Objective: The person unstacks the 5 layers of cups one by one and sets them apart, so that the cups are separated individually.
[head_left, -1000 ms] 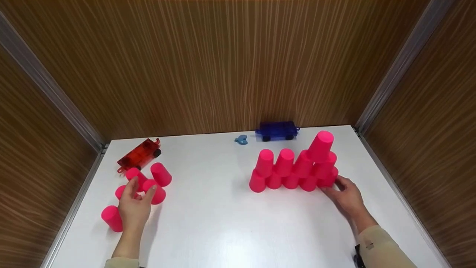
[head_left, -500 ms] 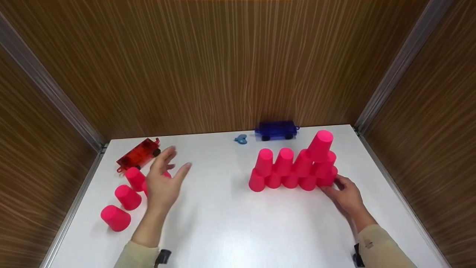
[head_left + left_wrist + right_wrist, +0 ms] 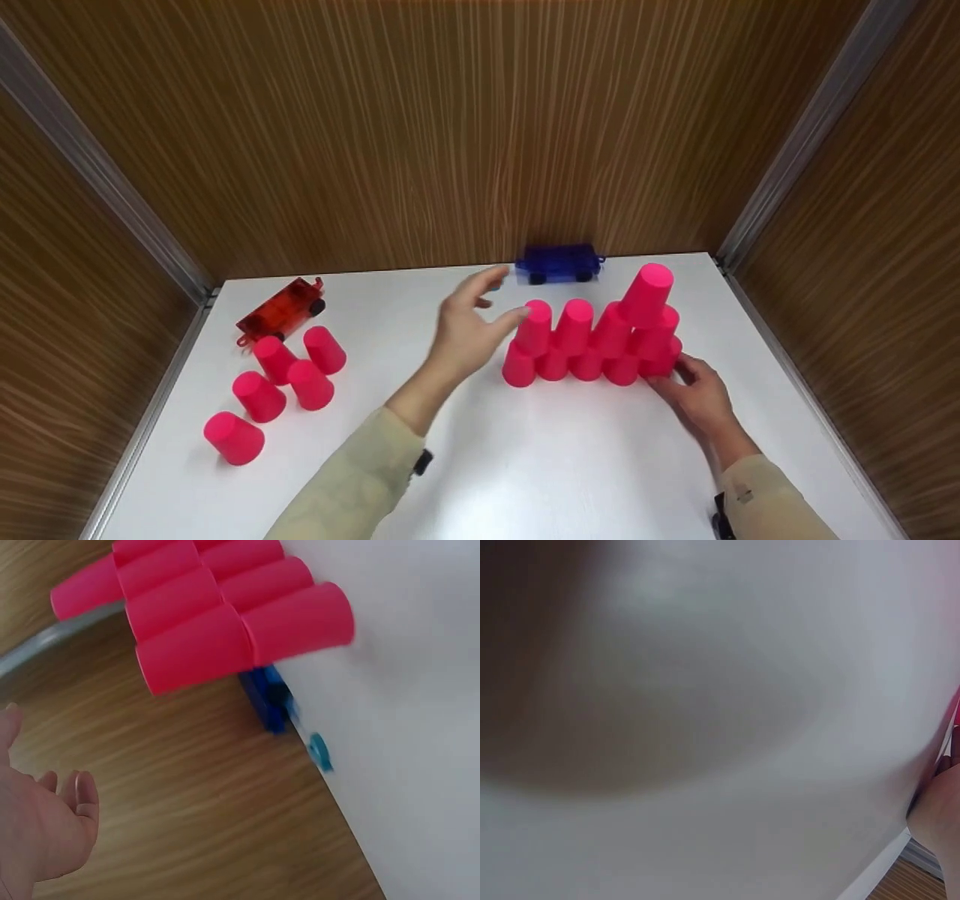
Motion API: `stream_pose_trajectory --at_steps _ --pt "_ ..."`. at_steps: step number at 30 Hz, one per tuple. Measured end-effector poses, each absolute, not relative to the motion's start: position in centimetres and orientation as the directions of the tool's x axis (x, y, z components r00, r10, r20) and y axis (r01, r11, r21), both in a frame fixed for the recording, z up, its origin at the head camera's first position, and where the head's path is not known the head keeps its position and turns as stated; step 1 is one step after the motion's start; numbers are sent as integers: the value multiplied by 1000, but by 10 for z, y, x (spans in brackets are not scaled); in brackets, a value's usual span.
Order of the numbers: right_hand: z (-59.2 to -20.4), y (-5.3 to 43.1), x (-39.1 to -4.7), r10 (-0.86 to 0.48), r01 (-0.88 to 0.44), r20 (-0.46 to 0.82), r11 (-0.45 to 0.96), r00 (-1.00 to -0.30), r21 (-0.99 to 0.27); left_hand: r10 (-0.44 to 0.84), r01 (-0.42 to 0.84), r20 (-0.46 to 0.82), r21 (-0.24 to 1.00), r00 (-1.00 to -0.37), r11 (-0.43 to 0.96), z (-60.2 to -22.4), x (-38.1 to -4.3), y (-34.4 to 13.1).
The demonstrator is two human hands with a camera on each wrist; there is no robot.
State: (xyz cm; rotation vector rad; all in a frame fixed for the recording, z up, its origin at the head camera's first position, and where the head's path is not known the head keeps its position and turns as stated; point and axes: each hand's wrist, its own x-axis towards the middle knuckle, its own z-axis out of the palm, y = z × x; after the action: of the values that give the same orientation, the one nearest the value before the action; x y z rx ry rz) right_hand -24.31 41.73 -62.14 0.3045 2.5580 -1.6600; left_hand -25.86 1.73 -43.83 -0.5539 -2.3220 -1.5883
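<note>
Now the left hand (image 3: pixel 466 330) has left the five loose, tapered, hot-pink plastic-looking cups (image 3: pixel 268 400) and hangs in front of the left end of the matching hot-pink cup stack (image 3: pixel 600 341). Its grip is spread, with a wide gap between thumb and fingers, and has hold of nothing. In the head view the thumb overlaps the leftmost upper cup, but the left wrist view shows hand and stack apart.

No cup came across with it: the same five stand upside down at the person's left, near the translucent red toy wagon (image 3: pixel 279 311). The stack too is unaltered, five below, four above, and a single top cup (image 3: pixel 646 296) on the two rightmost of the upper row. So the work seems to have gained no cup by this move, only a free hand at the structure's unfinished-looking end.

The right hand (image 3: pixel 701 394) stays where it was, its grip narrow about the end cup (image 3: pixel 661 366) of the bottom row, thumb on the near side; the far fingertips are hidden, so how firmly it holds I cannot tell. Behind, at the back of the white surface (image 3: pixel 525 450), the translucent blue toy wagon (image 3: pixel 560 262) is unmoved.
</note>
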Motion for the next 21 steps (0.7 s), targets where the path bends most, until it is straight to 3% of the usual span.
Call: stream_pose_trajectory --at_steps 10,21 --pt "-617 417 -243 117 187 -151 426 -982 -885 318 420 322 849 -892 321 -424 -275 102" --pt "-613 415 -242 121 203 -167 426 -979 -882 389 392 236 831 -891 395 -409 -290 166"
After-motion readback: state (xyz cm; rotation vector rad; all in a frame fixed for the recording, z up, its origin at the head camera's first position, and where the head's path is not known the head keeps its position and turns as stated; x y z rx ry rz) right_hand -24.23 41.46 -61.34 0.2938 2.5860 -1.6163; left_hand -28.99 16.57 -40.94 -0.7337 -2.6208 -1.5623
